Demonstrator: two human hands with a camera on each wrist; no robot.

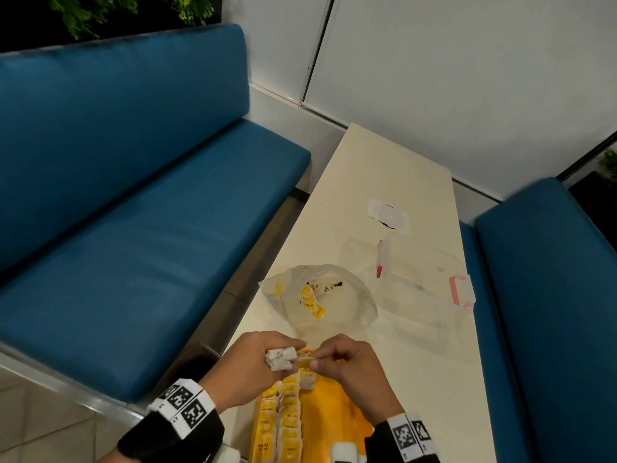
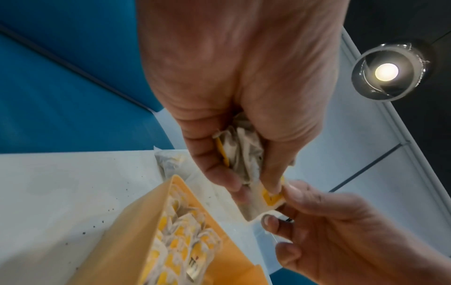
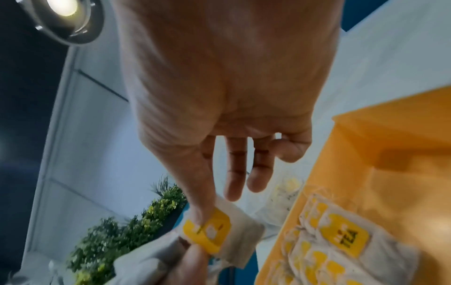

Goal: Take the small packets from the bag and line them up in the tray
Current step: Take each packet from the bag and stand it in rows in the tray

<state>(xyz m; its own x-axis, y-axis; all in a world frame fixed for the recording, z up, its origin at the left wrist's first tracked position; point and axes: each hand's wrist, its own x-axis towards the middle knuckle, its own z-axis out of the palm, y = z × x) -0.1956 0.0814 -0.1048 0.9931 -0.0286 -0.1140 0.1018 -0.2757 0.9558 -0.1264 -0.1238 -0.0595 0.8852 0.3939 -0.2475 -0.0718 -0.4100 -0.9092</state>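
Observation:
My left hand point(image 1: 267, 362) grips a bunch of small white packets point(image 1: 279, 357) above the far end of the yellow tray point(image 1: 337, 412). My right hand point(image 1: 337, 360) pinches one packet point(image 1: 305, 361) by its yellow label, at the edge of that bunch. In the left wrist view the bunch point(image 2: 244, 154) sits crumpled in my left fist, and the pinched packet point(image 2: 270, 198) hangs between both hands. My right thumb presses its label point(image 3: 209, 231). Rows of packets point(image 1: 283, 419) lie along the tray's left side. The clear bag point(image 1: 320, 295) lies open beyond, with several packets inside.
A clear box with pink latches point(image 1: 430, 279) stands right of the bag on the cream table point(image 1: 384, 168). A white sticker point(image 1: 387, 213) lies farther back. Blue benches point(image 1: 150, 228) flank the table. The tray's right half point(image 3: 395, 154) is bare.

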